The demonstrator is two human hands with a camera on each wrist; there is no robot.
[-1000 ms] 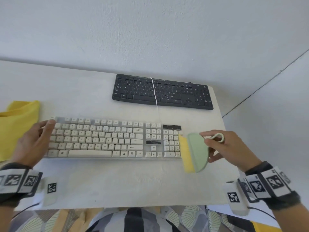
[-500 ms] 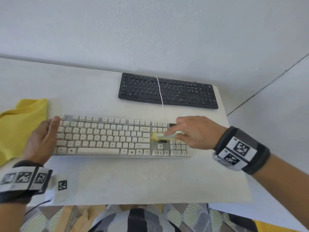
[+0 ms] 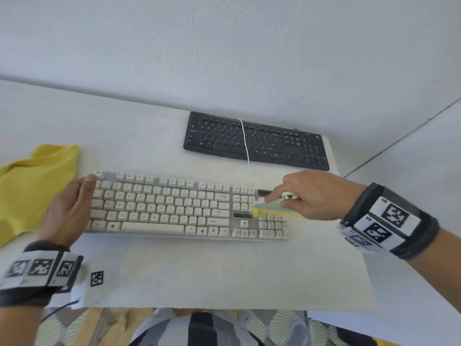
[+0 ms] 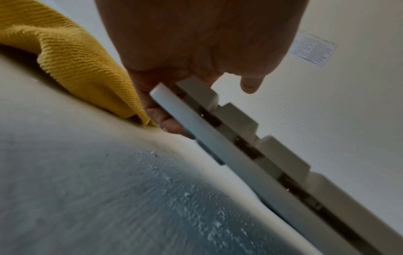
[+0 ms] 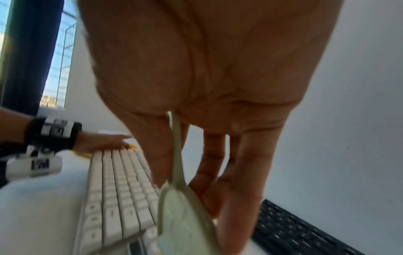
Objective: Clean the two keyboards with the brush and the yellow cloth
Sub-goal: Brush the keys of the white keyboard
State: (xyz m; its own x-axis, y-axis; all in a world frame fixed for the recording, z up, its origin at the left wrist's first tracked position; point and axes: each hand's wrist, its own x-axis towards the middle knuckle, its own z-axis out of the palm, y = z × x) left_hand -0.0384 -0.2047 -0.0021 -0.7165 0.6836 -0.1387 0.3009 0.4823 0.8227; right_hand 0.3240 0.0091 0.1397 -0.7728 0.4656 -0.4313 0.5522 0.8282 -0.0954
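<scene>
A white keyboard (image 3: 174,206) lies across the near middle of the table, and a black keyboard (image 3: 257,142) lies behind it at the back right. My right hand (image 3: 299,193) grips a pale green brush (image 3: 272,207) whose yellow bristles rest on the white keyboard's right-hand keys. The right wrist view shows the brush (image 5: 185,224) held between thumb and fingers. My left hand (image 3: 74,206) rests with fairly straight fingers against the white keyboard's left end (image 4: 261,155). The yellow cloth (image 3: 32,186) lies crumpled just left of that hand.
A white cable (image 3: 245,143) runs from the white keyboard over the black one. The table (image 3: 199,275) ends close behind the black keyboard at a white wall, and its right edge lies just beyond my right wrist. A window (image 5: 59,60) shows at the left.
My right hand swung the brush from beside the white keyboard's right end down onto its right-hand keys, bristles down. The left hand has stayed at the left end.
</scene>
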